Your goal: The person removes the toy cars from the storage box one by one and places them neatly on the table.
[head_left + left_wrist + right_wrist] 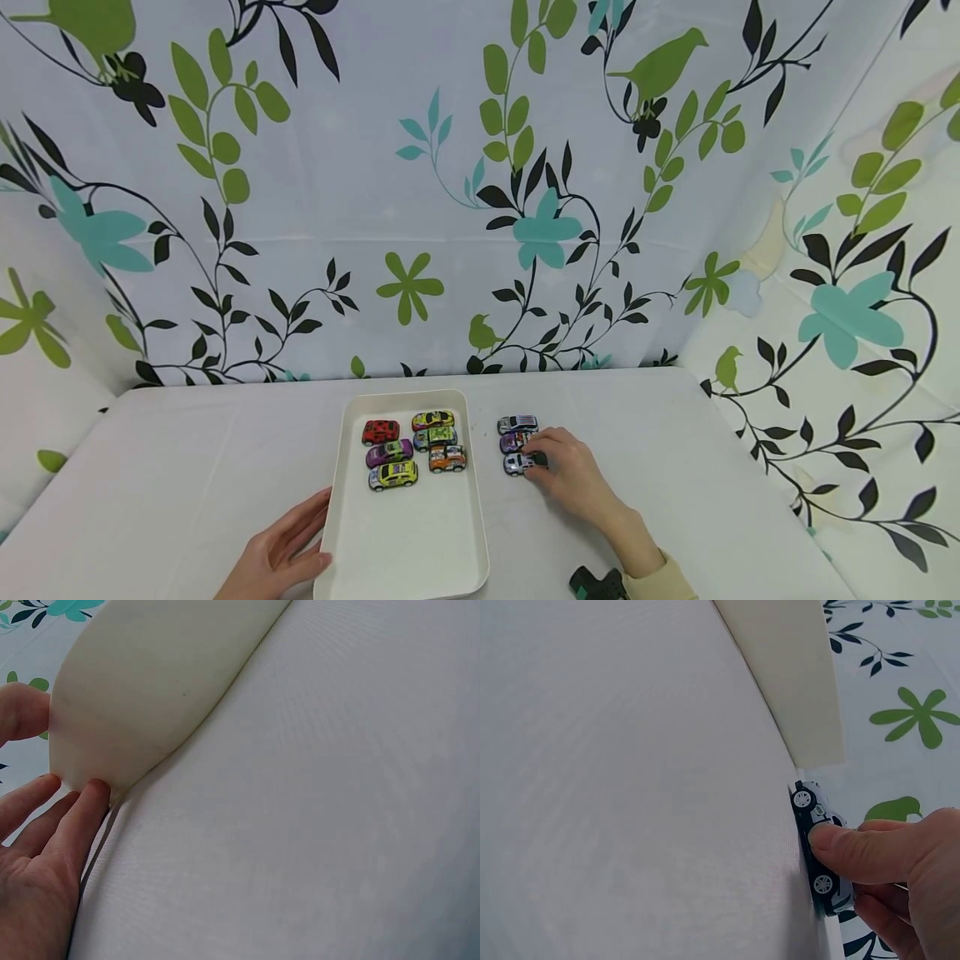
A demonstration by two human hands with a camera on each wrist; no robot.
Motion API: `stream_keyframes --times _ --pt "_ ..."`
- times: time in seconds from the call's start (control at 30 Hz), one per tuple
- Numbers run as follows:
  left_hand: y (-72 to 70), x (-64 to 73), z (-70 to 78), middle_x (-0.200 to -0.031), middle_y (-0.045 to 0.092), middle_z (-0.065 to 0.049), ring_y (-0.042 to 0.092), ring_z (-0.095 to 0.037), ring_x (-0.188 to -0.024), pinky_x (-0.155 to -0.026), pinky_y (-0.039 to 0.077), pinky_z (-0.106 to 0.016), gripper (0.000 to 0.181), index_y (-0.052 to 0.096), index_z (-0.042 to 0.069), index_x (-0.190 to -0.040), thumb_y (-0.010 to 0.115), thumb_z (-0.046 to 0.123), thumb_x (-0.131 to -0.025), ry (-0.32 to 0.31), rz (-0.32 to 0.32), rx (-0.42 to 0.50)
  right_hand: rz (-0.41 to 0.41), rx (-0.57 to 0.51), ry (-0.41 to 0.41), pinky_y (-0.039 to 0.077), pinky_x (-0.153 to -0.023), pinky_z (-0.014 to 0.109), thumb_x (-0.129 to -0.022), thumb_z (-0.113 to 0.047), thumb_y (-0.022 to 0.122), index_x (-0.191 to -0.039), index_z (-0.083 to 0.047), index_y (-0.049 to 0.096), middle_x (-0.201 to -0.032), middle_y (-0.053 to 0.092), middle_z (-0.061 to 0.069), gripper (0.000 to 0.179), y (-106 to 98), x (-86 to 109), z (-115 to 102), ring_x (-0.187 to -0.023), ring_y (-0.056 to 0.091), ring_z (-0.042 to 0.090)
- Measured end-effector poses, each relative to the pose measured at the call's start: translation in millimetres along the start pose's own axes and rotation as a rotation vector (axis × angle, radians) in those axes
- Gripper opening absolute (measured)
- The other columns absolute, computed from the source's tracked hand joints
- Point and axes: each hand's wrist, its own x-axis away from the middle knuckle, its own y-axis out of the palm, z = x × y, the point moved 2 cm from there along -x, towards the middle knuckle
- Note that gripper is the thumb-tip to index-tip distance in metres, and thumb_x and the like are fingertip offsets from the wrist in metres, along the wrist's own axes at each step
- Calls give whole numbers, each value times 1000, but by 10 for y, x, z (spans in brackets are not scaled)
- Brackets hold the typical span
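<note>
My right hand (573, 475) pinches a silver toy car (821, 847) between thumb and fingers, its wheels at the white table surface. Just beyond it in the head view are a purple toy car (514, 442), partly covered by my fingers, and a white toy car (517, 424). To their left lies a cream tray (405, 542) with several toy cars in its far half, among them a red one (380, 432), a green one (435, 438) and an orange one (447, 458). My left hand (281, 550) rests its extended fingertips against the tray's left side.
A white cloth covers the table (187, 467). Behind it hangs a patterned curtain (337, 208) with leaves and birds, which continues along the right side. Near my right wrist is a black device (597, 583) at the bottom edge.
</note>
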Motion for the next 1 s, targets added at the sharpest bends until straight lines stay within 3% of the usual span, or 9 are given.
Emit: stream_keyframes --times 0.53,1.0 --pt "-13 -11 -36 -163 20 -22 51 17 -115 -102 53 -29 82 20 -3 -157 69 8 -93 10 -12 3 15 -22 2 62 -82 33 -74 -10 88 -104 -8 75 -106 71 0 32 -95 -41 -27 -93 69 18" --pt "-15 -15 -35 -163 19 -21 51 16 -115 -102 53 -30 81 19 -3 -157 68 9 -93 8 -21 10 -64 -56 -6 60 -92 38 -81 -15 83 -112 -7 74 -112 72 2 33 -126 -117 -304 -104 69 20"
